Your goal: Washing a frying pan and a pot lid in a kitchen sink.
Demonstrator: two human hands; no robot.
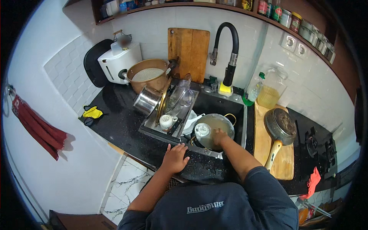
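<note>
A metal pot (214, 122) full of cloudy water stands in the black sink (224, 105). My right hand (220, 136) reaches into that water, its fingers partly under the surface, so whether they hold anything is hidden. Left of it, an upturned cup or bowl (202, 130) shows at the pot's side. White dishes (189, 123) lie in the sink between pot and rack. My left hand (176, 157) rests on the wet counter edge with its fingers apart, holding nothing.
The dish rack (149, 128) holds a steel saucepan (147, 100), glassware, lids and a mug (166, 122). A large brown pot (148, 74) stands behind. The black faucet (234, 51) arches over the sink. A frying pan (280, 126) lies upside down on a wooden board (283, 166) at right.
</note>
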